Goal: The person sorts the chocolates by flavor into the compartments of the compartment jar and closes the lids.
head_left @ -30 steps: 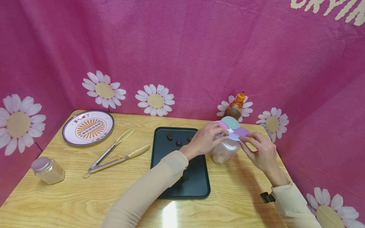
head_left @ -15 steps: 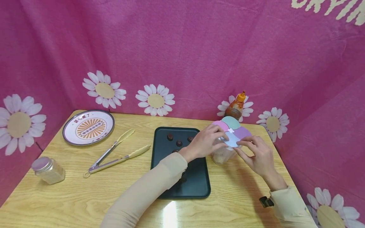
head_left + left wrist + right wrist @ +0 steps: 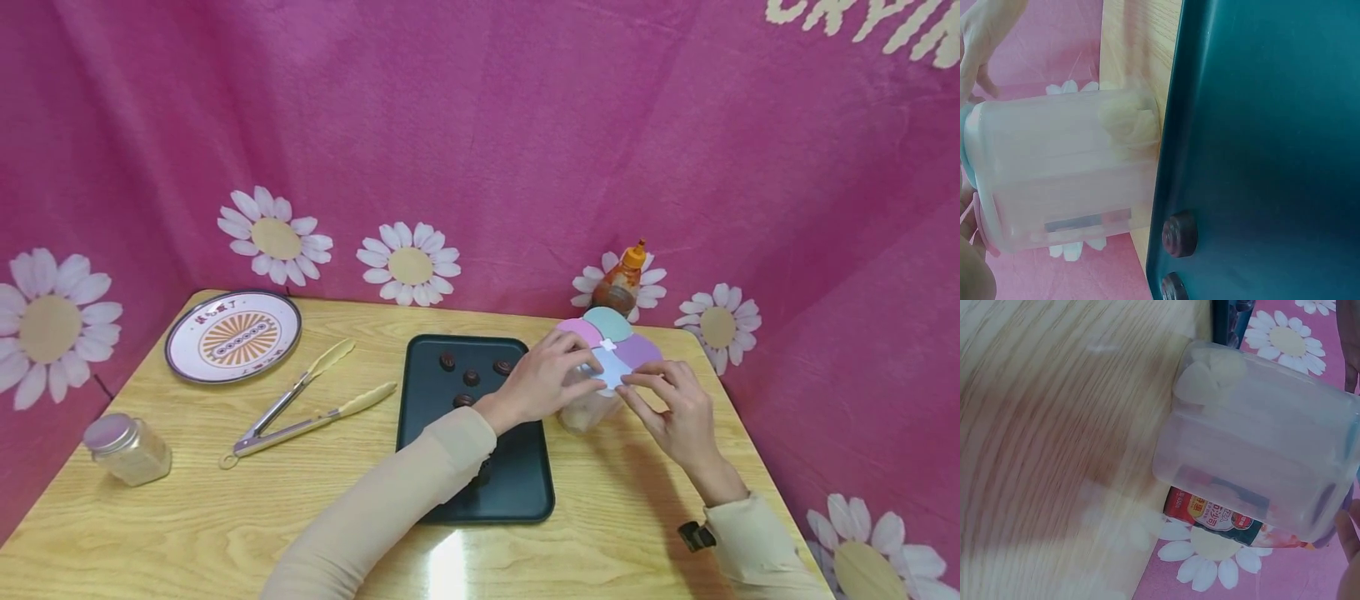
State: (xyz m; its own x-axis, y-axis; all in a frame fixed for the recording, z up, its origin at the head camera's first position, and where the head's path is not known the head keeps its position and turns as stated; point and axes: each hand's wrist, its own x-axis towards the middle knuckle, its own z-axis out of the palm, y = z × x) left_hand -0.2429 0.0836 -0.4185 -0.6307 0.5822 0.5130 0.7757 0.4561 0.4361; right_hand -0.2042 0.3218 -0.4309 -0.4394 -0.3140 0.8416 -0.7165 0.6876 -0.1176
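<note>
A clear plastic jar point(image 3: 585, 415) with pale pieces at its bottom stands right of the dark tray. Its flower-shaped lid point(image 3: 609, 323) has pink, green, purple and blue petals round a small white centre. My left hand point(image 3: 542, 377) holds the lid's left side, fingers over the blue petal. My right hand point(image 3: 681, 412) pinches the front right edge of the lid between thumb and fingers. In the left wrist view the jar point(image 3: 1054, 150) shows sideways, with the lid's rim at its top. The right wrist view shows the jar point(image 3: 1260, 431) in front of a labelled sauce bottle point(image 3: 1213, 515).
Several dark chocolates point(image 3: 471, 377) lie on the black tray point(image 3: 517, 496), partly under my left forearm. Left of it are open tongs point(image 3: 288, 425), an oval plate point(image 3: 183, 337) and a small lidded jar point(image 3: 129, 450). An orange-capped bottle point(image 3: 621, 283) stands behind the clear jar.
The lid's blue petal has come forward and down over the jar's front rim. My right hand has shifted slightly left and down with it; my left hand has barely moved.
</note>
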